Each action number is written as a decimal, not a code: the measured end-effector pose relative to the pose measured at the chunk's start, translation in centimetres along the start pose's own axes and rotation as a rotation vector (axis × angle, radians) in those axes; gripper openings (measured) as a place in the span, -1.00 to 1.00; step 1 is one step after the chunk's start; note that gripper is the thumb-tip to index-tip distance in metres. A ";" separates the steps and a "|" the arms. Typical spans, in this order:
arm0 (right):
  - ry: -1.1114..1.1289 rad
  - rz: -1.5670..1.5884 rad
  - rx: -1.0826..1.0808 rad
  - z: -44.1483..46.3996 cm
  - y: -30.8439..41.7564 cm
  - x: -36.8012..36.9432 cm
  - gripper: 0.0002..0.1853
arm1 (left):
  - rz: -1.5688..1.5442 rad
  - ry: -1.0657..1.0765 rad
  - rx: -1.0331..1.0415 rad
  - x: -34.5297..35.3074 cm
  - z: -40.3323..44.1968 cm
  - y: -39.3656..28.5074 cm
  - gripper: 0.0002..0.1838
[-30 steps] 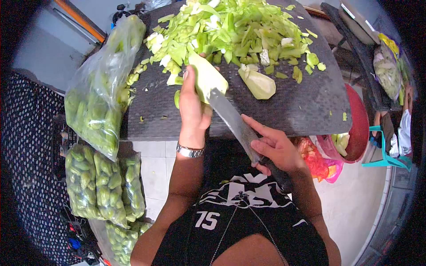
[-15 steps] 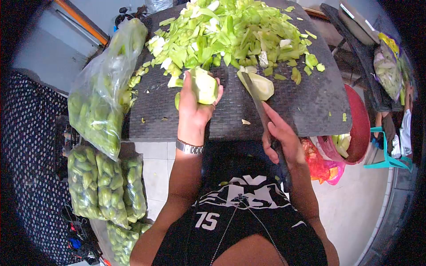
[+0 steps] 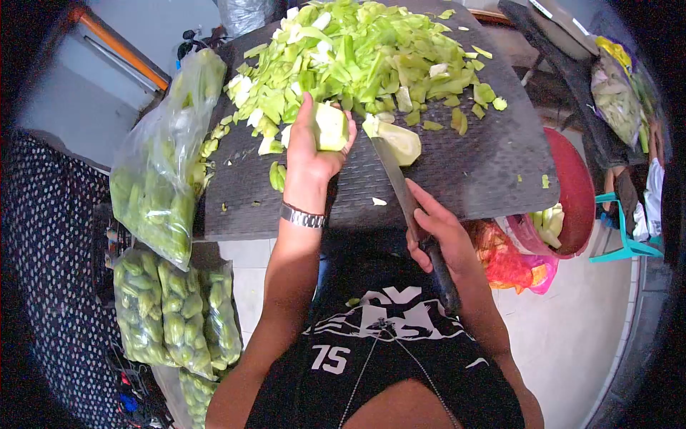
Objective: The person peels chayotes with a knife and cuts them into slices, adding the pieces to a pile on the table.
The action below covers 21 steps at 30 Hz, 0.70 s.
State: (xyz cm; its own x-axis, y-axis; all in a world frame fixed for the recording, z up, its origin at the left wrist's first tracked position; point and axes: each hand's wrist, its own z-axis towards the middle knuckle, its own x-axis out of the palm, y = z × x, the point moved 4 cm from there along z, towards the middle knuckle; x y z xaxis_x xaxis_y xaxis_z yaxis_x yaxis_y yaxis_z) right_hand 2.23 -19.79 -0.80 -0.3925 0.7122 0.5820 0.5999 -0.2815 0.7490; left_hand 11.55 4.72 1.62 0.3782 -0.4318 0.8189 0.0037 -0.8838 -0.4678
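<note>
My left hand (image 3: 314,154), a metal watch at its wrist, is closed around a thick pale-green peeled piece of fruit or vegetable (image 3: 331,129); I cannot tell its exact kind. In my right hand (image 3: 439,232) is a long knife (image 3: 389,168) with a dark handle, its blade pointing away from me over the tabletop. A cut oval piece with a pale face (image 3: 400,145) lies beside the blade's front part. Beyond both hands spreads a large heap of green peels and trimmings (image 3: 357,64).
The dark woven-pattern table (image 3: 471,168) fills the middle. A tall plastic bag of green produce (image 3: 157,175) leans at its left edge, above more filled bags (image 3: 171,307). A red tub (image 3: 575,193) with peeled pieces and a teal stool (image 3: 622,229) stand at right.
The view has shifted a little. The knife has swung out from over the oval piece to its left side, and its blade now shows flatter. My left hand keeps its hold.
</note>
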 end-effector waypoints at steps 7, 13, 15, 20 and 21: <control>0.003 0.056 0.009 -0.3 -0.4 -0.4 -0.36 | -0.055 -0.060 0.033 -0.2 2.1 -0.3 -0.81; 0.017 0.051 0.036 -0.6 -0.4 -0.5 -0.36 | -0.148 0.002 -0.010 -0.4 2.2 -0.2 -0.64; 0.021 0.049 0.043 -0.8 -0.6 -0.5 -0.36 | -0.222 0.013 -0.058 0.0 2.1 -0.1 -0.64; 0.047 0.042 0.052 -0.5 -1.4 -0.5 -0.35 | 0.005 0.093 -0.065 5.1 3.3 1.1 -0.61; 0.034 0.029 0.062 -0.6 -1.7 -0.5 -0.35 | 0.124 0.171 -0.085 6.7 3.8 1.9 -0.58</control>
State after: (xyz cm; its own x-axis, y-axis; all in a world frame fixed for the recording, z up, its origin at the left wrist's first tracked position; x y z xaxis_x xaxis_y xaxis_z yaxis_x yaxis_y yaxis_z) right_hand 1.01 -20.01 -2.18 -0.3973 0.6819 0.6141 0.6525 -0.2606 0.7115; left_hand 17.60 0.83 4.98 0.2084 -0.5563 0.8044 -0.1134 -0.8307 -0.5450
